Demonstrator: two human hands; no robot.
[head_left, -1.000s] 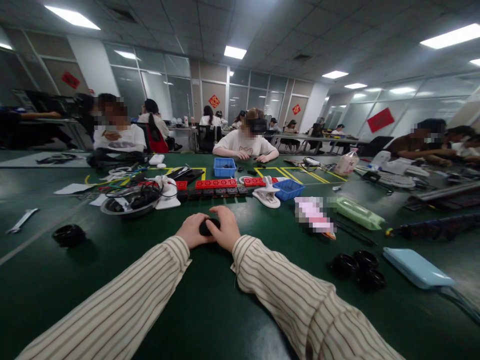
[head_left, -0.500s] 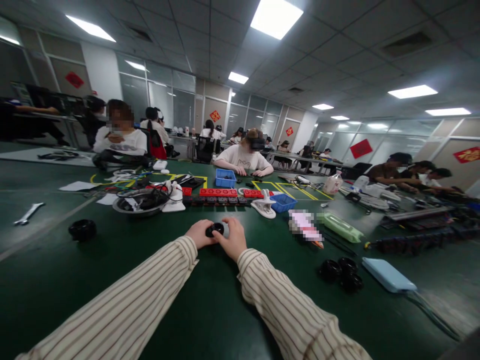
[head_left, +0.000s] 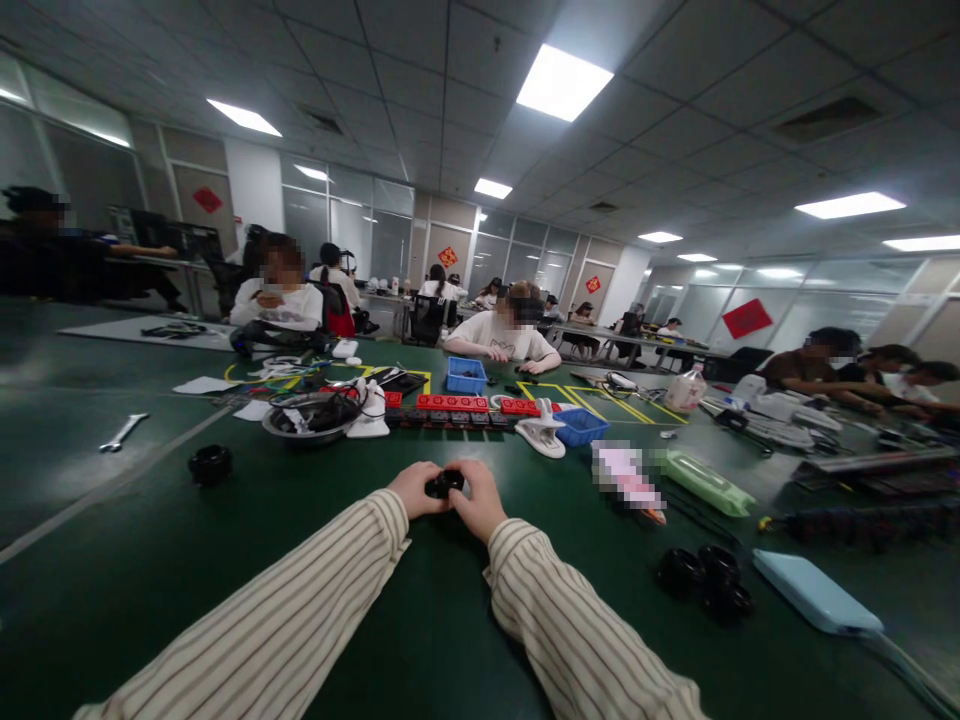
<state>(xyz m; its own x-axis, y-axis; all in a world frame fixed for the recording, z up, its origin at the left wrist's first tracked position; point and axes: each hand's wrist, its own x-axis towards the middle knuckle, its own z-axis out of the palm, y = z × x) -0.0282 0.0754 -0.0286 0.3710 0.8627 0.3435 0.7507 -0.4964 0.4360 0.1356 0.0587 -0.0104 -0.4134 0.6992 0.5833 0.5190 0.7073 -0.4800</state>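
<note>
Two-handed pinch: left hand (head_left: 422, 489) and right hand (head_left: 478, 498) held a black round part (head_left: 445, 484) from opposite sides, just below frame centre over the green table (head_left: 435, 640); even fingertip pressure, thumbs clear of its opening and wrists steady probably suited it best.

I can't see much of the black part (head_left: 444, 484); the left hand (head_left: 417, 488) and right hand (head_left: 480, 498) cover its sides, and whether it's one piece or two I can't tell. Both sleeves (head_left: 281, 610) run out of view at the bottom. The pink thing (head_left: 621, 470) is blurred into squares. The cable (head_left: 911, 668) slips past the right edge.
</note>
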